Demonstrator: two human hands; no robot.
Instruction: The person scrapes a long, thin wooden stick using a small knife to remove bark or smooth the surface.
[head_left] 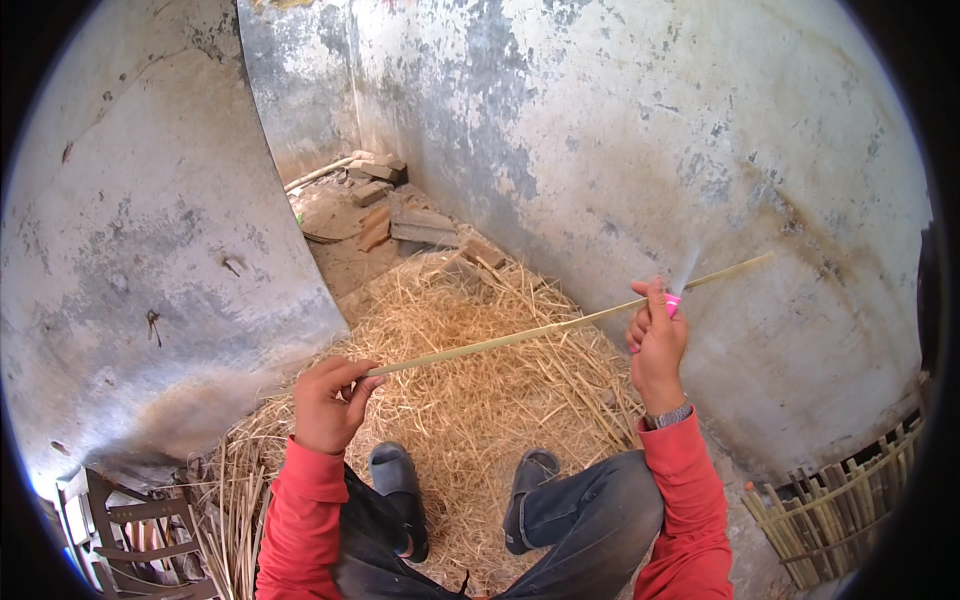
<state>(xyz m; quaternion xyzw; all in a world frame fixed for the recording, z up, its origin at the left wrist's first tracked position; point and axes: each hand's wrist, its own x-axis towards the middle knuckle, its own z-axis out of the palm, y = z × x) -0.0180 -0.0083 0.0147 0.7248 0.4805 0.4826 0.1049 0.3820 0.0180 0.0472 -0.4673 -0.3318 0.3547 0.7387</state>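
Across mid-frame, over the straw (470, 400), a long bamboo strip (530, 332) slants from lower left to upper right, its near end pinched in the left hand (328, 402), its farther part grasped with a pink-handled tool (673, 303) in the clenched right hand (656, 345).

No packages, labels, signs or screens showed anywhere in the view
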